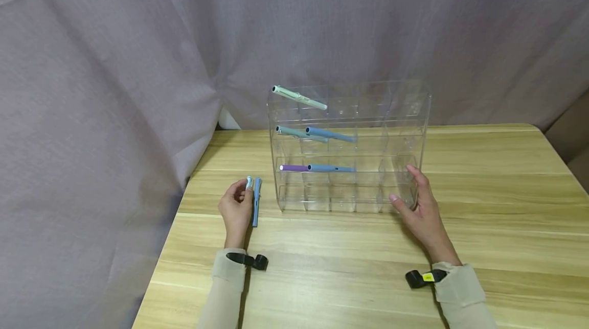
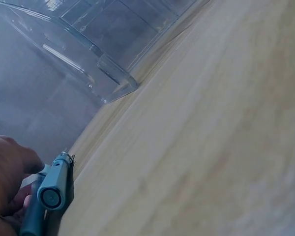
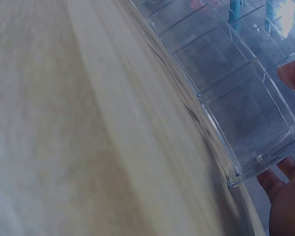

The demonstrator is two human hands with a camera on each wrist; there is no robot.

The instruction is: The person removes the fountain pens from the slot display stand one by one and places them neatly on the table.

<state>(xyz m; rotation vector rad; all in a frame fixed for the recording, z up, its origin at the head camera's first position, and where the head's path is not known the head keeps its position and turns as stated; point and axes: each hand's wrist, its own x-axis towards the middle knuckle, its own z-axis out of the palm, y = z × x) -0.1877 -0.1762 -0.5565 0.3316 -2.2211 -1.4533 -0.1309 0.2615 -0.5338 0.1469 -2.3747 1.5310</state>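
Note:
My left hand [image 1: 236, 211] pinches a pale blue pen [image 1: 249, 182] at the table's left side; most of that pen is hidden by the fingers. Right beside it, a blue pen [image 1: 256, 202] lies lengthwise on the wood. In the left wrist view, a blue pen's round end [image 2: 51, 196] faces the camera near the left hand [image 2: 10, 177]. A clear plastic tiered rack [image 1: 388, 170] stands upright to the right. My right hand [image 1: 423, 216] grips its lower right side, thumb in front and the other fingers around the outer edge [image 3: 290, 206].
On the rack's left part rest a mint green pen [image 1: 299, 98] on top, a teal pen [image 1: 290, 132] and a blue pen [image 1: 331, 135] below, then a purple pen [image 1: 293, 168] and another blue pen [image 1: 331, 168]. A grey curtain [image 1: 322, 22] hangs behind the wooden table [image 1: 331, 267].

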